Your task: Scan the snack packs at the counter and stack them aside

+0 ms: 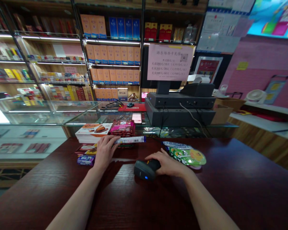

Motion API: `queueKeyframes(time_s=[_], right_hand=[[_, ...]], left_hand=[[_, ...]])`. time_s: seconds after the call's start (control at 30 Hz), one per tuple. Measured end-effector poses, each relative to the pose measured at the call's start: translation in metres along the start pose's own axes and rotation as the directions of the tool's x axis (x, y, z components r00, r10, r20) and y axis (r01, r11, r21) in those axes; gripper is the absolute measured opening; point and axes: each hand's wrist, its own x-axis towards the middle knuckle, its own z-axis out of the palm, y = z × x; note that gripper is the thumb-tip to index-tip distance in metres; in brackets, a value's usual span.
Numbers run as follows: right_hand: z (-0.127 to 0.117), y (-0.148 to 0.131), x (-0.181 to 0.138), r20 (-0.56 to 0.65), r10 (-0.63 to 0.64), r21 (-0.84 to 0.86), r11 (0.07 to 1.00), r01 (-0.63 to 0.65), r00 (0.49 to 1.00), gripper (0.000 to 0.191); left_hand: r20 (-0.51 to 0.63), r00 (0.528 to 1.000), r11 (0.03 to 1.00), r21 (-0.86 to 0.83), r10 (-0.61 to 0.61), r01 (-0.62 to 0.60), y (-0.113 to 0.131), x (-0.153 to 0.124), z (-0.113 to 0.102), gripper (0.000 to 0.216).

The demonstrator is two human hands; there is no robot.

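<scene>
My left hand (pixel 106 149) is closed on one end of a slim white and blue packet (pixel 133 139), whose barcode side faces me. My right hand (pixel 166 162) grips the handle of a black barcode scanner (pixel 145 170); a blue light glows on its head. Around my left hand lie a white and orange box (pixel 92 132), a pink and brown snack bag (pixel 122 127) and a small purple packet (pixel 85 160). Beyond my right hand, a green packet (pixel 188 155) rests partly over a blue and white packet (pixel 175 145).
A dark cash register (pixel 182 108) with a pink sign (pixel 169 62) on its screen stands behind the wooden counter (pixel 124 204). Cables hang down its back. To the left is a glass display case (pixel 38 118). Cardboard boxes (pixel 222 113) sit on the right.
</scene>
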Motion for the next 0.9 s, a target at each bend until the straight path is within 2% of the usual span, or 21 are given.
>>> queueKeyframes(time_s=[0.13, 0.3, 0.5, 0.9], right_hand=[[-0.003, 0.0, 0.0, -0.087, 0.016, 0.041, 0.999, -0.013, 0.996, 0.059], [-0.009, -0.006, -0.001, -0.197, 0.027, 0.064, 0.998, -0.015, 0.98, 0.048], [-0.011, -0.005, -0.001, -0.272, 0.037, 0.074, 0.997, -0.017, 0.961, 0.047], [-0.011, -0.001, 0.001, -0.282, 0.045, 0.067, 0.997, -0.027, 0.959, 0.042]], left_hand=[[-0.007, 1.0, 1.0, 0.011, 0.004, -0.004, -0.004, -0.001, 0.001, 0.029], [-0.036, 0.999, 1.0, 0.026, 0.003, -0.002, -0.008, -0.002, -0.001, 0.029], [-0.055, 0.998, 0.999, 0.031, -0.024, 0.026, -0.008, -0.001, -0.002, 0.029], [-0.056, 0.998, 0.998, 0.046, -0.036, 0.038, -0.013, -0.003, 0.0, 0.026]])
